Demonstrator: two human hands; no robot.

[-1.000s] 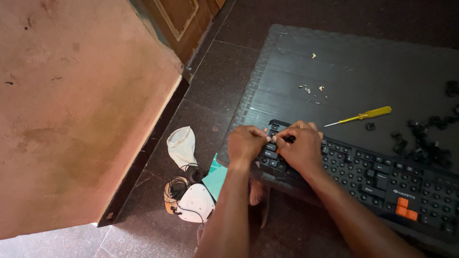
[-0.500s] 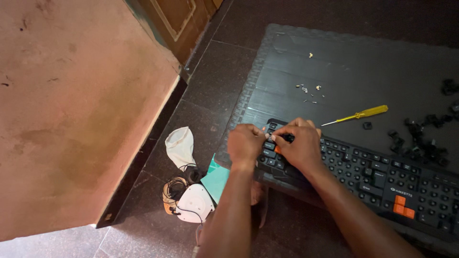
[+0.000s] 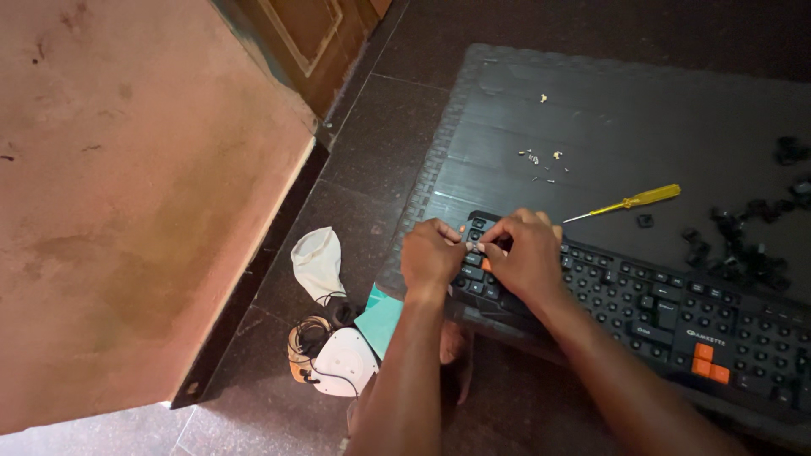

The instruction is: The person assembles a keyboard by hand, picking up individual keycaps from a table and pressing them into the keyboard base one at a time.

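Note:
A black keyboard [image 3: 642,308] with a few orange keys lies on a dark foam mat [image 3: 608,127]. My left hand [image 3: 432,255] and my right hand [image 3: 525,253] meet over the keyboard's top left corner. Their fingertips pinch a tiny pale part [image 3: 476,246] between them, just above the keys. What exactly the part is cannot be made out. A yellow-handled screwdriver [image 3: 629,202] lies on the mat just beyond my right hand.
Loose black keycaps [image 3: 743,245] are heaped at the mat's right side, and small screws or bits [image 3: 536,160] lie further back. On the tiled floor to the left lie a white face mask [image 3: 319,262], a white device with cables [image 3: 342,363] and a teal card [image 3: 380,319]. A reddish wall [image 3: 127,194] fills the left.
Both hands stay pinched together over the keyboard's corner. The view has shifted only slightly.

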